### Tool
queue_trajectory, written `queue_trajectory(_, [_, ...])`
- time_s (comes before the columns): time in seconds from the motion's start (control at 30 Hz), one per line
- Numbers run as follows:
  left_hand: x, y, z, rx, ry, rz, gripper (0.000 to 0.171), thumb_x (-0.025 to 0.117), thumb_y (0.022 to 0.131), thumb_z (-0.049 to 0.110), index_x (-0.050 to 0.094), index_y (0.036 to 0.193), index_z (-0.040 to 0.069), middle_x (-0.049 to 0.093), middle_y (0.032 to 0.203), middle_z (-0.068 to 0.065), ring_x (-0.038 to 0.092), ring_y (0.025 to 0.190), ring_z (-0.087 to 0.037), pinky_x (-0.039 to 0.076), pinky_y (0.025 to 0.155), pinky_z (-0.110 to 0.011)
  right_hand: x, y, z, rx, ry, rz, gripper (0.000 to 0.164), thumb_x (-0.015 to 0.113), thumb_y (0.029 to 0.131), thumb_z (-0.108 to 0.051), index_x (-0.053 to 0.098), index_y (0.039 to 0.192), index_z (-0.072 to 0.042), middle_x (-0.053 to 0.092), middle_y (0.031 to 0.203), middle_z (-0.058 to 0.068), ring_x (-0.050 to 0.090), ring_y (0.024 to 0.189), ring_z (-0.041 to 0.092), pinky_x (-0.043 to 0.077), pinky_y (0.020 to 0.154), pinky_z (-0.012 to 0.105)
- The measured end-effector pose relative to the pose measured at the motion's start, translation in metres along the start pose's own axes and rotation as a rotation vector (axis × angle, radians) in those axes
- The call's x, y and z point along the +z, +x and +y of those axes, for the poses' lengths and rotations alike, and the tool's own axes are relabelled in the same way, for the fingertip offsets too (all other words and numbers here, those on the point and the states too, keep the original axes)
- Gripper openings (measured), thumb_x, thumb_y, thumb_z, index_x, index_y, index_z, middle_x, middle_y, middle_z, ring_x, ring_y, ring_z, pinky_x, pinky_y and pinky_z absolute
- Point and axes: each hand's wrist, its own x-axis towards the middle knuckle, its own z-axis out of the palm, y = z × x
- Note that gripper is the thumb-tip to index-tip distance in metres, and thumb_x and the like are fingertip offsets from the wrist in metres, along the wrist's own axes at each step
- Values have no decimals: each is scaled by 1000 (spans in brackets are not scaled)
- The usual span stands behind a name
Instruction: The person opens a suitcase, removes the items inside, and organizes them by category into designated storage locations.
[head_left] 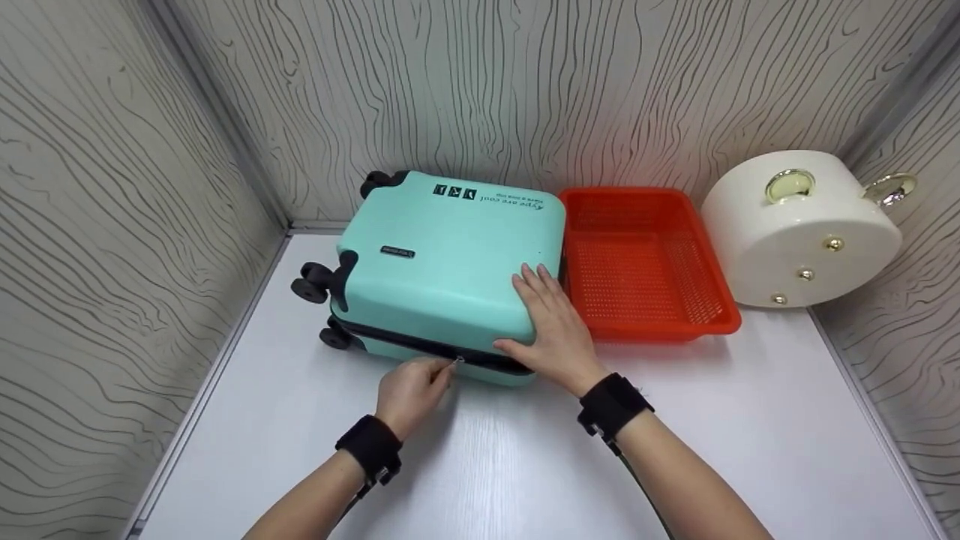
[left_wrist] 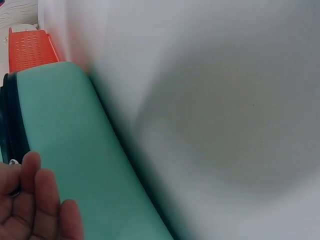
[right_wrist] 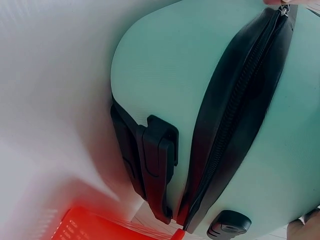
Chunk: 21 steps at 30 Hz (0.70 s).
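Observation:
A mint-green hard-shell suitcase (head_left: 450, 255) lies flat on the table, its wheels toward the left. Along its near side runs a black zipper (right_wrist: 240, 95). My left hand (head_left: 414, 390) pinches the metal zipper pull (head_left: 459, 361) at that near side; the pull is also seen at the top of the right wrist view. On the suitcase's near right corner rests my right hand (head_left: 555, 334), fingers spread over the top shell and thumb near the zipper edge. In the right wrist view, a black carry handle (right_wrist: 159, 155) shows on the suitcase's end.
Right of the suitcase, close against it, stands a red plastic basket (head_left: 720, 319) with perforated walls. Beyond it a round white case (head_left: 795, 202) with gold fittings stands by the right wall. Patterned panels (head_left: 487, 90) enclose the white table (head_left: 480, 480) at the back and sides.

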Motion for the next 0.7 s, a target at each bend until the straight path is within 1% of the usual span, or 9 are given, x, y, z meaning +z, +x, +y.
queue_trajectory(0.13, [-1,0,-2,-11,15,5,19,66,101,26,81,105,14,67,75,13,49,54,0,44,49,-23,0,0,0,2,-4,-4,102,79,85,-57,31,161,-9,21,169,6,8,157,22,14,124,43])
queue_trajectory(0.33, [-5,-1,-6,-10,43,35,18,67,100,24,82,104,15,70,78,10,49,55,0,44,50,-23,0,0,-1,3,7,5,102,80,84,-56,32,161,-9,22,169,6,10,156,23,16,124,44])
queue_trajectory(0.47, [-8,-1,-8,-25,42,32,19,66,101,25,82,98,16,67,73,13,47,51,-1,40,48,-23,0,0,-3,20,16,-6,100,80,85,-54,32,161,-9,21,169,6,8,157,23,13,124,42])
queue_trajectory(0.57, [-10,-2,-9,-39,40,25,19,65,102,25,82,97,16,63,69,15,45,49,-2,38,47,-24,-1,0,-4,31,19,-19,100,79,86,-52,31,161,-8,19,169,8,7,157,24,12,124,43])
queue_trajectory(0.7, [-12,-2,-12,-53,44,24,20,66,101,26,82,100,15,63,69,15,46,50,-2,39,48,-24,-1,0,-6,40,0,-33,101,78,87,-52,28,162,-6,17,170,9,6,157,25,12,124,44])
